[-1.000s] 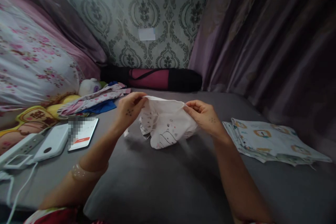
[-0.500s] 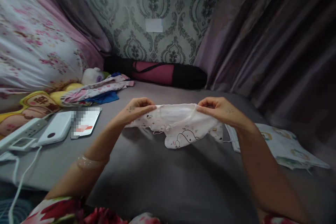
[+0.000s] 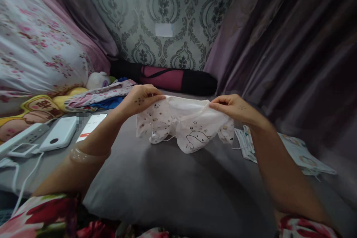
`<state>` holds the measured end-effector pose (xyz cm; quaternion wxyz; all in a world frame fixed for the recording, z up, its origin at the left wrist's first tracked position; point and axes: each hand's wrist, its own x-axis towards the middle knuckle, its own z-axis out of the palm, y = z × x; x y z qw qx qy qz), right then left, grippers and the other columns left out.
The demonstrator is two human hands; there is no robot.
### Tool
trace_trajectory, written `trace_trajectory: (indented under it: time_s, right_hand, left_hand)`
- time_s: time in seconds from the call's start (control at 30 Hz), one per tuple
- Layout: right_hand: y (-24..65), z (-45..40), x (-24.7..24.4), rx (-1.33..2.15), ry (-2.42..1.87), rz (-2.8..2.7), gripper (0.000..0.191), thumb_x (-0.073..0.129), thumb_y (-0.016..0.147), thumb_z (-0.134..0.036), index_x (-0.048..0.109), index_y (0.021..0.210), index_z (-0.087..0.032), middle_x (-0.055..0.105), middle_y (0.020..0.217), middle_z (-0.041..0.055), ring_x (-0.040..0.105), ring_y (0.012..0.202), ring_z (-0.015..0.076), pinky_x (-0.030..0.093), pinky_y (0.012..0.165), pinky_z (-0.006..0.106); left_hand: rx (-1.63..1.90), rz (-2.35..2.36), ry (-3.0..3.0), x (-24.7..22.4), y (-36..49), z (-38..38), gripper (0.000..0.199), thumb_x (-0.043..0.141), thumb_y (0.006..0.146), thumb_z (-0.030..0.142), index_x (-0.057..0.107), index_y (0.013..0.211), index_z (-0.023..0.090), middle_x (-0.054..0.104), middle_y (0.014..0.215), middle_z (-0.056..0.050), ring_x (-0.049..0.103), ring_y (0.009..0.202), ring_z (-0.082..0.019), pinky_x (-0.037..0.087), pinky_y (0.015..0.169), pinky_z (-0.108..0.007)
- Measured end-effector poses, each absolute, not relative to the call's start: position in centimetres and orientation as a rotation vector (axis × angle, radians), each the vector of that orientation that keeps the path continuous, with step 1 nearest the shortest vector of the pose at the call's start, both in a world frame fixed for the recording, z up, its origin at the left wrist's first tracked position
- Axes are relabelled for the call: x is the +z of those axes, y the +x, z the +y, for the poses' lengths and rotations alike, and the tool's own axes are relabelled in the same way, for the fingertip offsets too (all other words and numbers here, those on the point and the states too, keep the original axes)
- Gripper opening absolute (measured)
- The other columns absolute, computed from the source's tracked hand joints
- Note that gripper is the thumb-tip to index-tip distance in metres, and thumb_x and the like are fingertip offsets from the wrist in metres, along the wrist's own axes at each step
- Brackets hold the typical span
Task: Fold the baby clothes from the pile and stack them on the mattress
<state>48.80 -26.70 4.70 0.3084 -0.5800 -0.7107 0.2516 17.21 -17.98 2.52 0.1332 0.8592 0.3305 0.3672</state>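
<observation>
A small white baby shirt (image 3: 192,130) with a cartoon animal face and tiny prints hangs between my two hands, above the grey bed sheet (image 3: 178,186). My left hand (image 3: 143,98) pinches its left shoulder by the neckline, thumb on top. At the other shoulder, my right hand (image 3: 230,107) grips the cloth between thumb and fingers. The neckline is stretched between them, and the short sleeves and front hang down. A thin tie string dangles near the middle. Folded white printed cloths (image 3: 304,154) lie to the right, partly hidden behind my right forearm.
At left lie a power strip (image 3: 26,139), a white power bank (image 3: 60,134) with cables, and a phone (image 3: 93,124). Behind them are crumpled clothes (image 3: 103,96) and a yellow plush cushion (image 3: 36,113). A black and maroon long bag (image 3: 164,78) rests against the wall.
Both hands have risen, the left one more, lifting the shirt. More of its front and sleeves now hangs open below the neckline.
</observation>
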Motion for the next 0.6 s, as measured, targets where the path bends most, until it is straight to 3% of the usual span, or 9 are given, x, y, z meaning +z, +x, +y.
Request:
trace_trajectory:
  time_s: [0.2, 0.27, 0.37, 0.5, 0.6]
  right_hand:
    - [49.4, -25.3, 7.7, 0.045, -1.442, -1.826, 0.034, 0.061, 0.082, -0.052, 0.072, 0.084, -0.02, 0.067, 0.076, 0.0052, 0.059, 0.072, 0.0188, 0.042, 0.059, 0.03]
    - [49.5, -24.7, 7.9, -0.097, -1.394, -1.834, 0.033, 0.059, 0.084, -0.051, 0.072, 0.083, -0.021, 0.067, 0.078, 0.006, 0.059, 0.078, 0.0203, 0.043, 0.063, 0.031]
    - [50.0, -23.7, 7.4, 0.076, -1.387, -2.087, 0.034, 0.062, 0.082, -0.052, 0.071, 0.078, -0.02, 0.066, 0.073, 0.0039, 0.059, 0.075, 0.0189, 0.043, 0.064, 0.03]
    - [50.6, -23.3, 7.3, 0.193, -1.379, -2.003, 0.039, 0.06, 0.082, -0.055, 0.073, 0.079, -0.018, 0.066, 0.071, 0.0026, 0.059, 0.071, 0.0167, 0.042, 0.062, 0.029]
    - [50.4, -24.5, 7.8, 0.529, -1.341, -2.154, 0.036, 0.069, 0.074, -0.054, 0.074, 0.078, -0.018, 0.068, 0.074, 0.0024, 0.061, 0.073, 0.017, 0.045, 0.065, 0.029]
  left_hand:
    - [1.72, 0.993, 2.585, 7.4, 18.8, -17.7, 0.028, 0.057, 0.089, 0.042, 0.071, 0.09, 0.018, 0.063, 0.086, -0.003, 0.055, 0.083, -0.013, 0.043, 0.077, -0.027]
    - [1.556, 0.932, 2.641, 7.9, 19.1, -16.9, 0.029, 0.056, 0.089, 0.043, 0.07, 0.085, 0.018, 0.063, 0.081, -0.002, 0.055, 0.081, -0.013, 0.043, 0.075, -0.027]
    - [0.983, 0.797, 2.729, 7.4, 19.2, -15.2, 0.029, 0.06, 0.084, 0.045, 0.069, 0.072, 0.019, 0.062, 0.067, 0.001, 0.055, 0.069, -0.011, 0.042, 0.065, -0.024]
    - [1.11, 0.943, 2.481, 6.4, 19.0, -14.2, 0.028, 0.058, 0.082, 0.043, 0.07, 0.078, 0.018, 0.063, 0.064, 0.001, 0.054, 0.064, -0.01, 0.041, 0.058, -0.023]
    - [0.877, 0.844, 2.406, 6.3, 18.9, -15.0, 0.025, 0.065, 0.075, 0.042, 0.071, 0.074, 0.018, 0.063, 0.063, 0.0, 0.055, 0.061, -0.011, 0.041, 0.056, -0.022]
